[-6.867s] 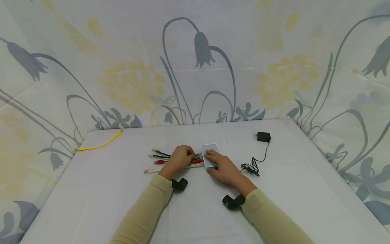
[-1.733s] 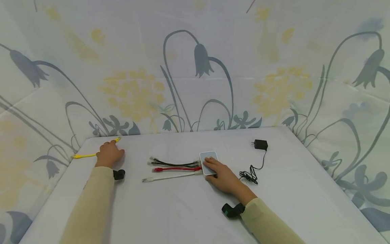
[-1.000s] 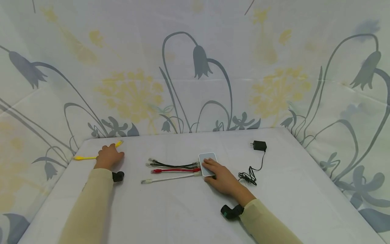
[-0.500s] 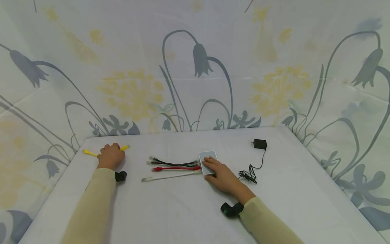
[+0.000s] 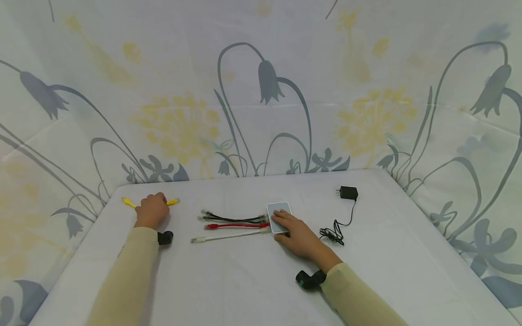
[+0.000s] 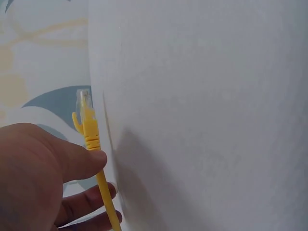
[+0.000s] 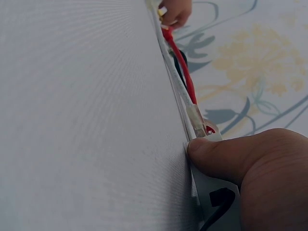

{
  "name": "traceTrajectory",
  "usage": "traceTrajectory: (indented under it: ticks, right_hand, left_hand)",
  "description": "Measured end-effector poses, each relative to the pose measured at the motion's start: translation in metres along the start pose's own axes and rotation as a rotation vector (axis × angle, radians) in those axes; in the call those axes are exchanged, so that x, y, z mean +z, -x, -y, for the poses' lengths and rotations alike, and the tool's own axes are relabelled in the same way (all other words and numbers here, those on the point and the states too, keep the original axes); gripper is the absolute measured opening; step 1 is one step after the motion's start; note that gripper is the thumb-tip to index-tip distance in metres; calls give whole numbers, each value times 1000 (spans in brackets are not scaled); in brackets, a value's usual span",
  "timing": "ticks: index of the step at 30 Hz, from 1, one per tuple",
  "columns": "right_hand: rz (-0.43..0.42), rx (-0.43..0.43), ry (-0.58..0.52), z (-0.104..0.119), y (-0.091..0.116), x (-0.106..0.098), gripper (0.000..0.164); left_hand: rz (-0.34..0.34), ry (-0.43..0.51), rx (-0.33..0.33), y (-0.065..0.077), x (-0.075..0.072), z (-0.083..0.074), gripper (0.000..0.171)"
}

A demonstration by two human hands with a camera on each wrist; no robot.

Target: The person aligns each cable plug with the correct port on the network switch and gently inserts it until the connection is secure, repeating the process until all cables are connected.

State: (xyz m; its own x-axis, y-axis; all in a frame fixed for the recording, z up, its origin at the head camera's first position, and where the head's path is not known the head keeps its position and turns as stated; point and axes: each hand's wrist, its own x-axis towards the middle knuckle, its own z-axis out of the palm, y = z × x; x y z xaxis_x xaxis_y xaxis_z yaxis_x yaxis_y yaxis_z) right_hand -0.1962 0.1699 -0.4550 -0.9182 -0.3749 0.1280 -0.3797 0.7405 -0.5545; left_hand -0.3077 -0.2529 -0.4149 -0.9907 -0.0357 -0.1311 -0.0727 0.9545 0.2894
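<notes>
A short yellow network cable [image 5: 173,201] with clear plugs lies across my left hand [image 5: 152,211] at the back left of the table. In the left wrist view, that hand pinches the cable just behind one plug [image 6: 84,106], between thumb and fingers. My right hand [image 5: 299,233] rests on a small white box with a grey top [image 5: 281,208], fingers laid over it. The right wrist view shows the thumb against the box's side. Several cables meet the box's left side: black [image 5: 234,220], red [image 5: 236,225] and white [image 5: 232,236]; their far ends lie loose.
A black power adapter [image 5: 348,193] lies at the back right, its coiled cord [image 5: 333,236] trailing toward the box. In the right wrist view, a black plug [image 7: 221,197] sits at the box's side. Floral cloth [image 5: 244,90] hangs behind the white table [image 5: 244,285].
My left hand has gone from the cables beside the box to the yellow cable, taken hold of it and drawn it slightly right. My right hand stays on the box.
</notes>
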Motion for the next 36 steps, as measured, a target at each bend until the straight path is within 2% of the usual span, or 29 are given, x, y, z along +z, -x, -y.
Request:
traceTrajectory:
  ticks: [6,13,21,28,36]
  right_hand:
    - [-1,-3,-3,0,0,1,57]
    - [-1,-3,-2,-1,1,2,57]
    - [-8,-8,-4,0,1,2,57]
    - [-7,-10,-8,1,1,1,57]
    - [-6,-10,-4,0,1,1,57]
  left_hand:
    - [0,15,29,-3,3,-4,32]
    - [-17,40,55,1,5,-11,31]
    - [-34,56,67,5,7,-22,29]
    - [-21,45,61,4,10,-30,28]
    - [-48,57,97,7,11,-38,27]
